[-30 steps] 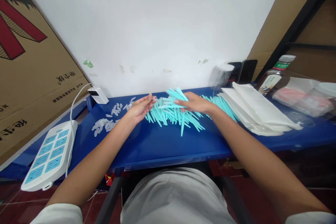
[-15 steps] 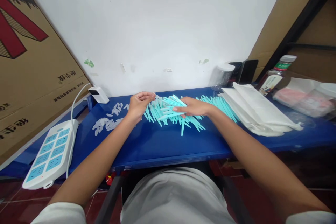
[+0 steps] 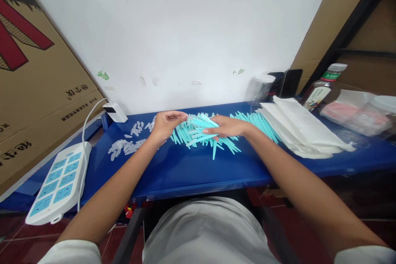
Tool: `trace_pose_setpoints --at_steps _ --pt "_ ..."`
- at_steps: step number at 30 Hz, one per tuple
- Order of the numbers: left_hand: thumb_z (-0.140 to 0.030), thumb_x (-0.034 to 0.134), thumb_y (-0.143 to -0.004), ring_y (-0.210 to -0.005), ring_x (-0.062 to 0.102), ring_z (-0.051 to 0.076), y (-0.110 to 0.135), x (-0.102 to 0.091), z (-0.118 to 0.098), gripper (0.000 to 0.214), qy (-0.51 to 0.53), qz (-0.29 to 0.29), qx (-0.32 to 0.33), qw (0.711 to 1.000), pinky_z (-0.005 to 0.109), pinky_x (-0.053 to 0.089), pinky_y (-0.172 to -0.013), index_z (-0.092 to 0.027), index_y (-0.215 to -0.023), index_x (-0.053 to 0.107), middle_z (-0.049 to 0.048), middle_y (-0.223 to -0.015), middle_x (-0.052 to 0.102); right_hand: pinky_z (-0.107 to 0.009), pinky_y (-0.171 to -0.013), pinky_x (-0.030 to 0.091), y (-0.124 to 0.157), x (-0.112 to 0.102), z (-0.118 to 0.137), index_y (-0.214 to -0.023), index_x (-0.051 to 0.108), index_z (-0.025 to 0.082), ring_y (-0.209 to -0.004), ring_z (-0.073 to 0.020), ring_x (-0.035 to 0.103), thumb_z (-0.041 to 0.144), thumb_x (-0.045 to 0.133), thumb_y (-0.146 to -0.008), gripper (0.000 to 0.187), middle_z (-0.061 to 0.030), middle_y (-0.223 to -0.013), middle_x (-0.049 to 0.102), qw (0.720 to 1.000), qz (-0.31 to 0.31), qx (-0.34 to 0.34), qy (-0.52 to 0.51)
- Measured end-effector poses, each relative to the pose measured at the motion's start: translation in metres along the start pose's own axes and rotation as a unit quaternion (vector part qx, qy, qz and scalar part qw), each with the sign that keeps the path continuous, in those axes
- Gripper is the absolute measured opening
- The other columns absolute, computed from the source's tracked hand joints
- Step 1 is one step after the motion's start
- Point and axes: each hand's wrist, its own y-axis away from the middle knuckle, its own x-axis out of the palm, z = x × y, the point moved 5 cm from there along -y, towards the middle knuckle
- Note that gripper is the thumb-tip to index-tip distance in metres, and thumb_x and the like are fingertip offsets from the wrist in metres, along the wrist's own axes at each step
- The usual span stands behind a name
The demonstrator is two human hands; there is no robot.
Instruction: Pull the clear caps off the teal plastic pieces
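In my right hand [image 3: 227, 126] is a fanned bundle of slim turquoise plastic sticks [image 3: 201, 123] with tapered ends, the thumb lying across them. The bundle is held over a pile of more such sticks [image 3: 180, 134] on the blue table [image 3: 198, 169]. My left hand [image 3: 168, 124] is closed in a pinch at the left end of the bundle, thumb and forefinger meeting by a stick's tip. Whatever sits between those fingertips is too small to make out. Small clear plastic pieces [image 3: 123, 145] are scattered left of my left hand, some partly hidden behind the wrist.
Another row of turquoise sticks [image 3: 256, 123] lies right of my right hand, beside white bags [image 3: 306, 128]. A clear jar [image 3: 262, 88], a bottle [image 3: 323, 86] and a plastic tub [image 3: 377, 113] stand behind. To the left are a power strip [image 3: 58, 181] and a white device [image 3: 115, 112].
My left hand has shifted slightly right, its pinched fingertips now at the ends of the held sticks. My right hand stays in place with the bundle.
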Motion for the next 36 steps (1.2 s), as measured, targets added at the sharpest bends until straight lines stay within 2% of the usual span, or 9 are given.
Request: trace_pose_setpoints --at_steps 6,10,13,22,25,27,28,31,36 --pt "-0.045 0.088 -0.076 -0.090 0.074 0.026 0.004 0.005 -0.009 0.033 -0.034 0.020 0.013 0.999 0.032 0.057 -0.080 -0.016 -0.091 0.085 0.0132 -0.098 0.082 -0.023 -0.048 0.035 0.000 0.002 0.004 -0.071 0.061 0.016 -0.049 -0.0086 0.045 0.061 0.064 -0.093 0.051 -0.0004 -0.063 0.061 1.000 0.008 -0.010 0.014" --pt "-0.046 0.081 -0.085 -0.091 0.073 0.025 0.006 0.007 -0.018 0.033 -0.088 0.060 0.073 0.992 0.032 0.055 -0.078 -0.018 -0.101 0.086 0.0118 -0.102 0.081 -0.023 -0.049 0.036 -0.001 0.001 0.001 -0.071 0.061 0.015 -0.050 -0.0086 0.046 0.062 0.063 -0.094 0.052 -0.0004 -0.063 0.061 1.000 0.007 -0.010 0.025" --pt "-0.045 0.078 -0.088 -0.090 0.072 0.024 0.006 0.009 -0.020 0.029 -0.106 0.082 0.116 0.984 0.033 0.053 -0.077 -0.020 -0.101 0.086 0.0107 -0.104 0.081 -0.023 -0.050 0.037 -0.002 0.001 0.000 -0.074 0.061 0.015 -0.051 -0.0090 0.047 0.061 0.063 -0.094 0.050 -0.0005 -0.064 0.062 1.000 0.006 -0.016 0.020" --pt "-0.046 0.076 -0.089 -0.096 0.072 0.025 0.009 0.014 -0.024 0.029 -0.076 0.097 0.126 0.984 0.034 0.054 -0.080 -0.020 -0.099 0.086 0.0112 -0.105 0.079 -0.023 -0.052 0.039 -0.007 0.006 0.002 -0.078 0.060 0.016 -0.053 -0.0099 0.051 0.060 0.064 -0.094 0.047 -0.0003 -0.064 0.063 1.000 0.003 -0.028 0.006" --pt "-0.049 0.079 -0.086 -0.072 0.066 0.019 0.008 0.009 -0.023 0.038 -0.084 0.052 0.107 0.989 0.031 0.049 -0.063 -0.019 -0.108 0.084 0.0092 -0.096 0.079 -0.024 -0.051 0.038 -0.007 0.005 0.001 -0.077 0.060 0.016 -0.053 -0.0100 0.050 0.061 0.064 -0.093 0.048 -0.0003 -0.064 0.062 0.999 -0.012 -0.028 0.007" --pt "-0.051 0.080 -0.084 -0.053 0.049 0.012 0.007 0.003 -0.021 0.040 -0.113 0.000 0.099 0.989 0.028 0.036 -0.051 -0.019 -0.109 0.084 0.0050 -0.080 0.075 -0.024 -0.051 0.038 -0.006 0.002 0.001 -0.079 0.061 0.016 -0.054 -0.0105 0.050 0.062 0.063 -0.094 0.048 -0.0004 -0.065 0.062 0.999 -0.031 -0.026 0.007" --pt "-0.051 0.080 -0.084 -0.050 0.042 0.011 0.007 0.001 -0.021 0.039 -0.127 -0.020 0.105 0.986 0.028 0.031 -0.050 -0.019 -0.106 0.085 0.0029 -0.072 0.071 -0.024 -0.051 0.037 -0.005 0.000 0.001 -0.080 0.061 0.016 -0.053 -0.0105 0.050 0.062 0.063 -0.094 0.048 -0.0004 -0.066 0.062 0.999 -0.039 -0.024 0.005" --pt "-0.050 0.077 -0.087 -0.056 0.041 0.012 0.009 0.002 -0.028 0.032 -0.157 -0.039 0.149 0.975 0.029 0.030 -0.053 -0.020 -0.093 0.086 0.0009 -0.064 0.058 -0.024 -0.047 0.034 -0.003 -0.003 0.002 -0.077 0.059 0.016 -0.050 -0.0092 0.045 0.063 0.064 -0.092 0.050 0.0004 -0.065 0.060 0.998 -0.052 -0.022 -0.001" --pt "-0.048 0.067 -0.096 -0.061 0.043 0.015 0.015 0.010 -0.042 0.033 -0.167 -0.023 0.167 0.971 0.030 0.033 -0.058 -0.021 -0.095 0.086 -0.0013 -0.062 0.040 -0.024 -0.047 0.033 -0.003 -0.004 0.001 -0.078 0.059 0.016 -0.050 -0.0092 0.044 0.066 0.062 -0.092 0.052 0.0003 -0.064 0.059 0.999 -0.050 -0.019 -0.002"
